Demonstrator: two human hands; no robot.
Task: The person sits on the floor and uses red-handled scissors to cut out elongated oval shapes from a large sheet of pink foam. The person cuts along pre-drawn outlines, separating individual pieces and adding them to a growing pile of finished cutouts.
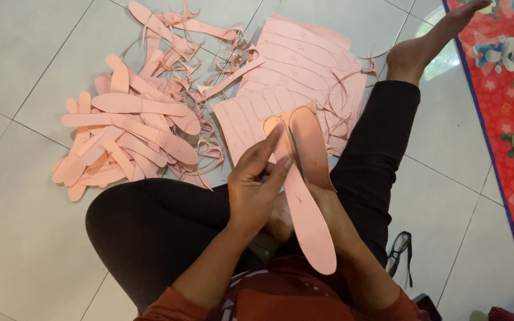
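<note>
**tilefloor_crafter:** Head cam looking straight down here. The left hand (257, 193) is pinching the top end of a pink insole-shaped cutout (306, 220), thumb and fingers clamped on its edge. The right hand (322, 208) sits mostly under that piece, so I can't tell how it's gripping. A second cutout (310, 142) lies right beside the first, over the lap. If they're being separated, I'd say keep the pinch close to the seam and pull slowly so the thin sheet doesn't tear.

**foam_scraps:** Agreed, support from below looks sensible too. What's around?

**tilefloor_crafter:** Person sits on pale grey floor tiles (25, 71), legs in black trousers. Ahead lies a pink marked sheet (304, 65) with insole outlines drawn on it, just touching the knee area. Left of it, a pile of finished insole cutouts (126, 137) mixed with curly offcut strips (209, 65). A pair of glasses (401, 249) rests on the tiles on the right, and a red cartoon-print mat (507, 119) runs along the far right edge.
</note>
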